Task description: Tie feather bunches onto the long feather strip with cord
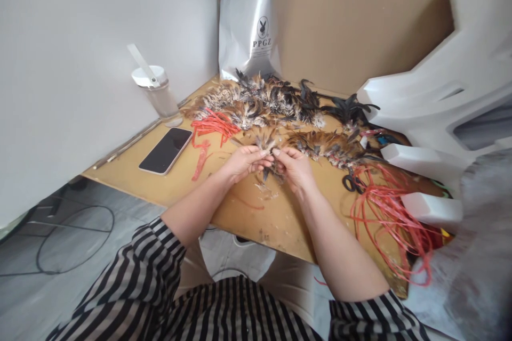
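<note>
Near the middle of the wooden table (160,186), my left hand (246,164) and my right hand (294,168) meet, fingertips almost touching. Both hands pinch a small bunch of brown and grey feathers (264,137), whose tips fan out above the fingers. Darker feather ends show below, between the hands. Just beyond lies a large pile of brown, white and black feathers (256,101). A row of brown feather bunches (324,145) stretches to the right of my right hand.
Red plastic strips (214,125) lie at the left, more red strands (384,208) at the right by black scissors (349,182). A phone (166,152), a lidded cup (158,90), a silver bag (248,26) and a white plastic structure (424,85) surround the work area.
</note>
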